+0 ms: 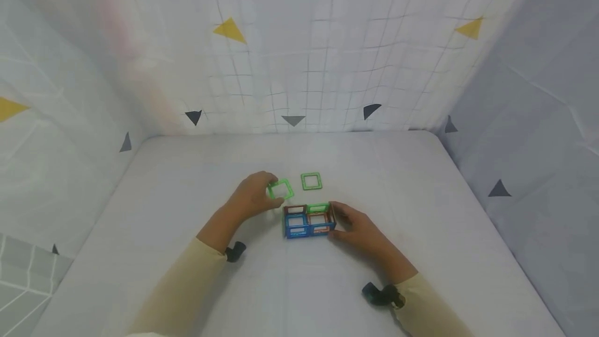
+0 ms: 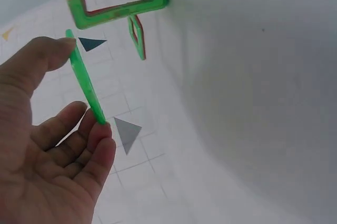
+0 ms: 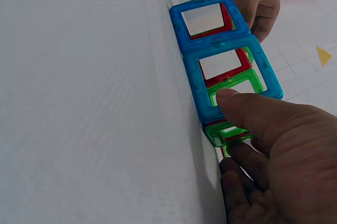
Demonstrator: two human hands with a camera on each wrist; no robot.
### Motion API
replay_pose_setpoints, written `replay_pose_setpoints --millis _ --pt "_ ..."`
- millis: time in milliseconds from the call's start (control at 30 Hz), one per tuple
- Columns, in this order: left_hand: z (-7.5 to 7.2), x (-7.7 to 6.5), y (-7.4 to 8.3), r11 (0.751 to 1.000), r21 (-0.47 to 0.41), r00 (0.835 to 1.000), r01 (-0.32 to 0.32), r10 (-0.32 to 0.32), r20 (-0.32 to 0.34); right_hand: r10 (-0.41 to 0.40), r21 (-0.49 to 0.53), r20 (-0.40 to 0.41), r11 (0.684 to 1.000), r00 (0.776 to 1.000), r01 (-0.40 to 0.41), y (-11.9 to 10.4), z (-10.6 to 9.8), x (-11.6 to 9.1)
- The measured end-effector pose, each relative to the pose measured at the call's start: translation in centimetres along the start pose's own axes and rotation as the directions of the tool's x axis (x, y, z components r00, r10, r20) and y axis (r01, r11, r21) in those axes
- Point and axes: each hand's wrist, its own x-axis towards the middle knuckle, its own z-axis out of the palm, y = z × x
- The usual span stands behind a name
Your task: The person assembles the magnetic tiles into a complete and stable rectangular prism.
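Observation:
My left hand (image 1: 255,194) pinches a green square magnetic tile (image 2: 86,79) by its edges, thumb on one side and fingertips on the other. Just right of it on the table stands a box-like frame (image 1: 309,225) of joined magnetic tiles in blue, red, orange and green. The right hand (image 1: 360,228) grips the right end of this frame, with its thumb on the near side and its fingers behind. In the right wrist view, that thumb lies on a blue tile (image 3: 192,77) of the frame. Part of the frame's right end is hidden by the hand.
Another green square tile (image 1: 311,181) lies flat on the white table (image 1: 398,186), behind the frame. White sheets with dark and yellow triangles (image 1: 230,30) and grid lines hang around the back and sides. Each wrist carries a small black camera (image 1: 379,294).

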Motion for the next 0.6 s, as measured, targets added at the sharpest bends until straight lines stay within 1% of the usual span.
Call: replay_pose_setpoints --millis 167,300,433,600 --pt "-0.3 -0.9 0.9 1.0 -0.019 0.999 0.008 -0.007 0.034 0.023 0.025 0.004 0.999 1.0 -0.023 0.0 0.1 0.0" --pt "-0.4 -1.6 2.0 1.0 -0.016 0.998 -0.013 0.013 0.054 0.022 0.021 0.007 1.0 1.0 -0.023 -0.1 0.1 0.0" --pt "-0.3 -2.3 2.7 0.998 -0.01 0.996 -0.056 0.056 0.069 0.023 0.014 0.009 1.0 1.0 -0.023 -0.1 0.0 0.0" --pt "0.1 -2.8 3.2 0.996 0.032 0.992 -0.082 0.079 0.099 0.028 0.011 0.012 1.0 1.0 -0.028 -0.1 -0.1 0.1"
